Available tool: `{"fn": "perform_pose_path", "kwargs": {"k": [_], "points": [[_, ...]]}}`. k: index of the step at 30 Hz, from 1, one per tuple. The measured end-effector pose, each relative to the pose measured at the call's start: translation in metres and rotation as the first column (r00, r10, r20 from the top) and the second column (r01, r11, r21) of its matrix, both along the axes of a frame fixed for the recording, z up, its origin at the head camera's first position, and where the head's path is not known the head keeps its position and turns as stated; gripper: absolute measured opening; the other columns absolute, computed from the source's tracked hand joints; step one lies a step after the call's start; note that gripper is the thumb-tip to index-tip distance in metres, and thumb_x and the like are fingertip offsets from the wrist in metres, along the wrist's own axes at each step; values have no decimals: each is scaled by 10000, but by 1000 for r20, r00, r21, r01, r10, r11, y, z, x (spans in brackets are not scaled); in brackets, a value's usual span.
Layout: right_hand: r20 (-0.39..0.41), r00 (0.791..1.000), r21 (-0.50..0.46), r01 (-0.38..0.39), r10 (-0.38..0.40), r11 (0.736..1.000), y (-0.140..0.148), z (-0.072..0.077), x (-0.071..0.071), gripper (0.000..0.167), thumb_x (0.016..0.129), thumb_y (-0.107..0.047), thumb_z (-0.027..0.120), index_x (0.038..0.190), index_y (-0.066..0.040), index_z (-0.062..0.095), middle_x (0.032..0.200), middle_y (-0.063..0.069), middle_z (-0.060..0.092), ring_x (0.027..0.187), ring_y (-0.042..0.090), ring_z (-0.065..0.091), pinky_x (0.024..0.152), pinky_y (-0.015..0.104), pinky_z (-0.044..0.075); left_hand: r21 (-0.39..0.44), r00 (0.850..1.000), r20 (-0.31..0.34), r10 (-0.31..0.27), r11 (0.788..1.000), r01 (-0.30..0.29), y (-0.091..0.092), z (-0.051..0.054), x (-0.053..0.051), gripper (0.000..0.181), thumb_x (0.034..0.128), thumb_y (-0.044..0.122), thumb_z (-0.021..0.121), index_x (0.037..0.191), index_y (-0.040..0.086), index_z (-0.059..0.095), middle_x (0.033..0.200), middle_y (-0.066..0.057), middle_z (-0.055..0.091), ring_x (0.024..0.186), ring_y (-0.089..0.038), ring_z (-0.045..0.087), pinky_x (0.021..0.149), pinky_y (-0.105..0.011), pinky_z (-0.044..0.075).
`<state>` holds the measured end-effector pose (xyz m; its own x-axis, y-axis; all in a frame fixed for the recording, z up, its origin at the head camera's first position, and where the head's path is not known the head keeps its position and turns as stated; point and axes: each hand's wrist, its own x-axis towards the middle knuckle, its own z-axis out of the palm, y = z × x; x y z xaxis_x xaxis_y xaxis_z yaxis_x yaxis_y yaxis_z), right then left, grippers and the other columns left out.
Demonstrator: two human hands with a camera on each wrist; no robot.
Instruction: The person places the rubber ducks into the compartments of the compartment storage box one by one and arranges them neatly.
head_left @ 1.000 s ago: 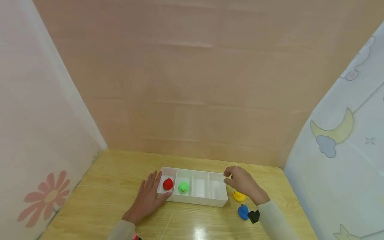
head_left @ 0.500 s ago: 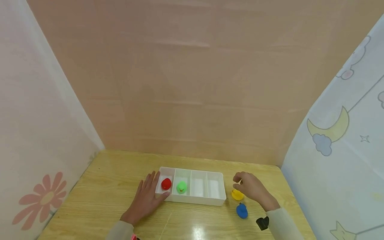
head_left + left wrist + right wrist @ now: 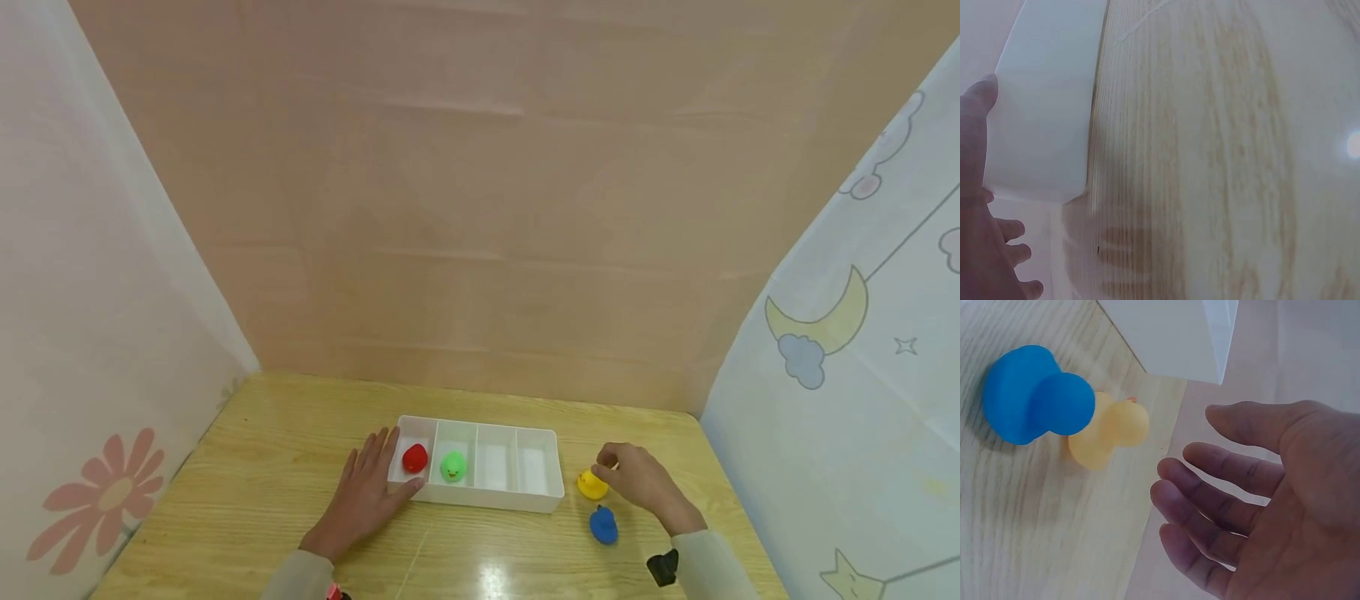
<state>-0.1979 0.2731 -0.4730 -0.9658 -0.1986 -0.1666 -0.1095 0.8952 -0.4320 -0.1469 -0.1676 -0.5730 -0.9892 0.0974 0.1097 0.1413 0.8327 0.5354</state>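
Observation:
In the head view, a long white tray [image 3: 487, 498] with a row of compartments lies on the table. A rounded red toy [image 3: 415, 457] is in its leftmost compartment, and a green rubber duck [image 3: 453, 467] sits in the one beside it. My left hand [image 3: 360, 504] rests against the tray's left end, fingers straight, thumb on the front edge. Just right of the tray sits a yellow rubber duck [image 3: 591, 485], a blue rubber duck [image 3: 603, 526] in front of it. My right hand [image 3: 647, 485], fingers loosely bent, hovers at the yellow duck; the right wrist view shows nothing held.
The wooden table [image 3: 480, 550] has a brown sheet [image 3: 487, 208] behind it. A flower-printed cloth [image 3: 112, 333] bounds the left side, and a moon-printed cloth [image 3: 862, 400] the right. The tray's two right compartments hold nothing.
My right hand has moved from above the tray's right end rightward and down to the yellow duck. The left hand has stayed at the tray. The head view has shifted slightly.

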Motion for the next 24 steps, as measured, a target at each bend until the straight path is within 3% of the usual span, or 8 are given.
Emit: {"fn": "perform_pose_path", "kwargs": {"k": [24], "points": [[27,999,6,43,-44,999,9,-27,0,176,995,-239,736,998,-63,739,933,25,744,802,154,635,694,360,558,5,1000,9,11,1000,-11,0,-2,-1,1004,989,724,563,1719,134,205,1767,-188,276,1644,-460,236,1309,-722,177]]}}
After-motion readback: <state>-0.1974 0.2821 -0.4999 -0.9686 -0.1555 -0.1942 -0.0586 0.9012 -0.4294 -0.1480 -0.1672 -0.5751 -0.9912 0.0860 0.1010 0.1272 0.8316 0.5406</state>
